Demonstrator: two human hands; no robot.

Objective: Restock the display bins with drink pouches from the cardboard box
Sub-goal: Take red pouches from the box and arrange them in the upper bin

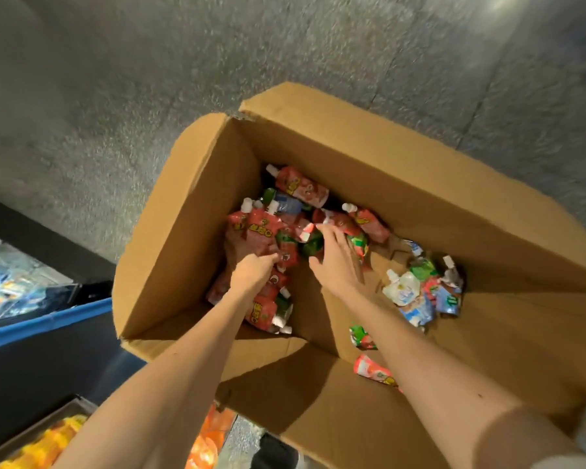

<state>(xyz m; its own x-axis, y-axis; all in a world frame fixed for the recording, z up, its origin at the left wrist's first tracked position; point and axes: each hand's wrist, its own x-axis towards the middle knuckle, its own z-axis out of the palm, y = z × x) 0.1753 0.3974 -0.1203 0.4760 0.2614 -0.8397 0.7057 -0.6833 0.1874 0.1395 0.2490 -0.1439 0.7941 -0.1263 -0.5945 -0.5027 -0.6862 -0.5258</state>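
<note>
A: OK, quick check. Where's your stuff rn?

B: Both hands are down in the box (403,184), which sits on the floor w/ flaps open. Pouches (301,187) are heaped in the far-left corner; a smaller mixed lot (423,292) lies well apart on the right, w/ a couple of strays nearer you.

A: Hands?

B: Your left hand (252,274) is curled shut on a fistful of red pouches (261,228), spouts pointing up. Your right hand (335,257) is spread flat over the red/green ones just beside it, fingers splayed, not closed on anything yet. The hands are near each other but not touching.

A: So how do I do this grab well?

B: IMO, scoop, don't pinch. Bring the right hand in under the pile toward the left so the bunch is squeezed btwn both palms. Grip bodies, not caps; these look slick and floppy, so loose ones will prob slide out on the lift. Keep spouts facing one way if you can.

A: And the bins?

B: At the left edge: a blue-rimmed bin (44,321) and a yellow-filled one (41,441) lower down. Lift clear of the box wall before you swing left.
</note>
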